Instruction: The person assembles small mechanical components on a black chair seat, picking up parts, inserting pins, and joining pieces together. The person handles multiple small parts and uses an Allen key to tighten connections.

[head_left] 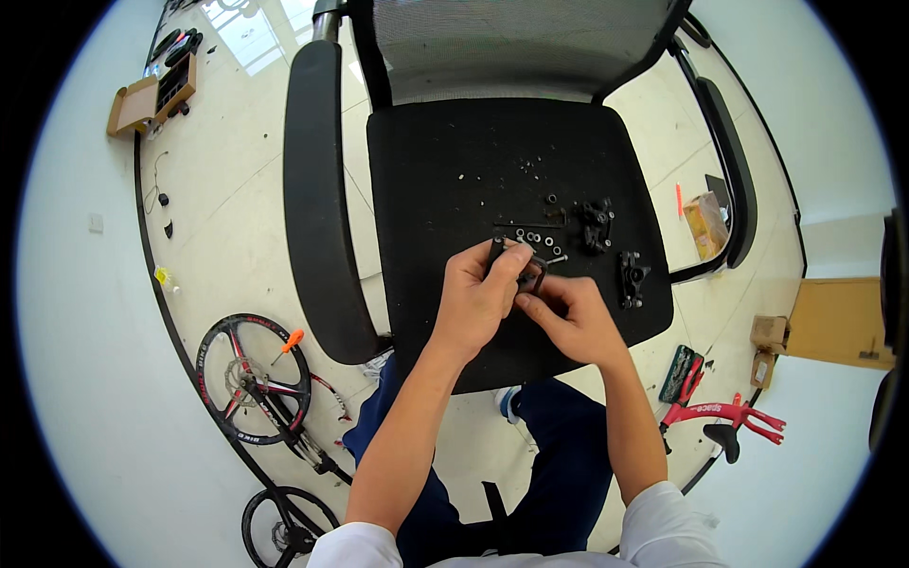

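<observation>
We are holding a small black mechanical part with a curved, bracket-like edge (540, 269) between both hands, just above the front half of a square black padded chair seat (445, 180). Our left grip (476, 295) is closing around it, thumb pressing from above, while our right grip (575, 320) is pinching it low down with thumb and bent fingers. A stubby black end (495, 249) is poking out above our left fingers; we cannot tell whether it is belonging to the same part. A slim silver bolt (559, 258) is pointing out to the right, and we cannot make out whether it is sitting in the part or lying behind it.

Our fingers are covering most of the part, so its full outline is staying hidden, and its dark surface is blending into the seat. Beyond it, small silver ring-shaped pieces (535, 239) are lying near a thin straight black rod (527, 225), too small for us to identify. To the right, a chunky black metal assembly (595, 227) and a second black assembly with silver fasteners (632, 280) are resting apart, their details merging into shadow.
</observation>
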The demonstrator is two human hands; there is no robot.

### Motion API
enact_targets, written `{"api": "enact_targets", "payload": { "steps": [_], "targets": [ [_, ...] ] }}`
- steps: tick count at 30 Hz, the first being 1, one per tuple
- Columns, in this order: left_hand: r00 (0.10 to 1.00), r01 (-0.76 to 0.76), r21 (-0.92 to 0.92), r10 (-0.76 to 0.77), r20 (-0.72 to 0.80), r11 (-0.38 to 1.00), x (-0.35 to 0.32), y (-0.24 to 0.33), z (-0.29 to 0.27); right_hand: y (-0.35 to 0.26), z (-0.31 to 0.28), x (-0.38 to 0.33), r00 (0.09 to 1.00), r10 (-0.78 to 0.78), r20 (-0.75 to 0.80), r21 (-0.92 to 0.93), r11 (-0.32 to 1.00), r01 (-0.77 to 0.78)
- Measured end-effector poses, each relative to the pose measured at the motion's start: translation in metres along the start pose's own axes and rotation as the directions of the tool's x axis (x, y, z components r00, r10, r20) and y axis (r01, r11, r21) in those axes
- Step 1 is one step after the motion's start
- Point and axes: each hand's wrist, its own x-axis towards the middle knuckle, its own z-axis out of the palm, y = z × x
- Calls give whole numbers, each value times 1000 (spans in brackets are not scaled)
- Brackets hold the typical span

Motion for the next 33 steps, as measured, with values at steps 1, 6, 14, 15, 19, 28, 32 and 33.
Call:
{"api": "enact_targets", "payload": {
  "steps": [1, 6, 14, 15, 19, 28, 32, 33],
  "targets": [
    [1000, 2, 70, -1, -12, 998, -1, 4, 3, -2, 2, -3, 999, 35, 20, 59, 998, -37],
    [961, -272, 453, 263, 84, 849, 5, -16, -3, -18, 6, -29, 981, 88, 174, 706, 684, -187],
    [943, 39, 197, -102, 317, 980, -7, 2, -4, -24, -54, -7, 998, 47, 42, 653, 754, -63],
    [936, 53, 127, -93, 338, 991, -7, 3, -9, -10, -51, -9, 987, 78, 141, 609, 779, -148],
    [955, 16, 73, -36, 295, 997, -2, 5, -8, 0, -31, -24, 912, -33, 408, 576, 785, -229],
    [951, 22, 272, -104, 292, 962, -2, -12, 1, -31, -49, -22, 966, -164, 198, 740, 671, -38],
    [921, 133, 113, -165, 352, 985, -4, -3, 0, -13, -60, -11, 976, 187, 110, 439, 872, -216],
    [922, 142, 64, -155, 355, 988, -4, -2, -3, -7, -59, -14, 944, 237, 230, 377, 873, -311]
  ]
}}
